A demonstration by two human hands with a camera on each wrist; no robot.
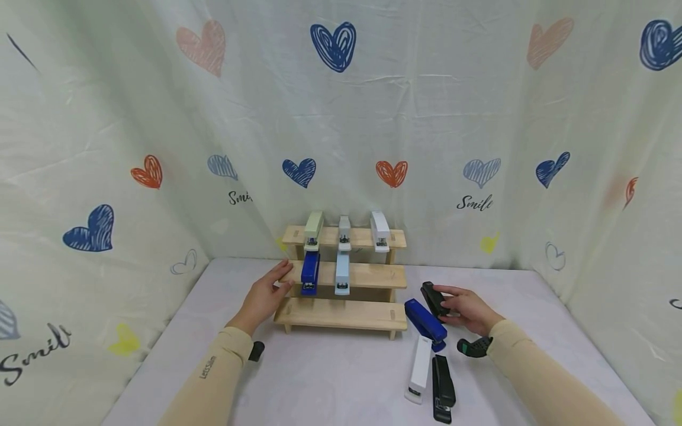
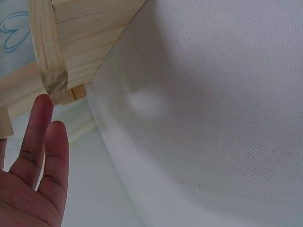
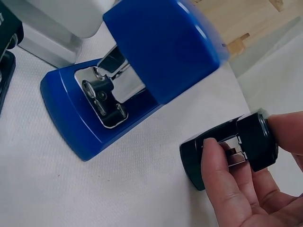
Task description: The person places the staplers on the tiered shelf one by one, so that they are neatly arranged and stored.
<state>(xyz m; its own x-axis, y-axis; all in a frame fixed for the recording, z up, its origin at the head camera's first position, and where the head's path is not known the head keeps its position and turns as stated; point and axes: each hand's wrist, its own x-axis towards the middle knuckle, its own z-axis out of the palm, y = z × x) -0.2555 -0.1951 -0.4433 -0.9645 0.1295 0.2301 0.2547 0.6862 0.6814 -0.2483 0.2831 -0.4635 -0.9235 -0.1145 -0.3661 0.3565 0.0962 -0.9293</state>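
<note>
My right hand pinches a small black stapler between thumb and fingers, to the right of a three-tier wooden shelf. In the right wrist view the black stapler is tilted, close to a blue stapler. At the shelf's left end, my left hand touches the middle tier with its fingers fairly straight. The left wrist view has two extended fingers beside a wooden leg; the thumb's contact is out of sight there.
The top tier bears a green stapler, a grey one and a white one. Dark blue and light blue staplers occupy the middle tier. White and black staplers lie on the table by the blue one.
</note>
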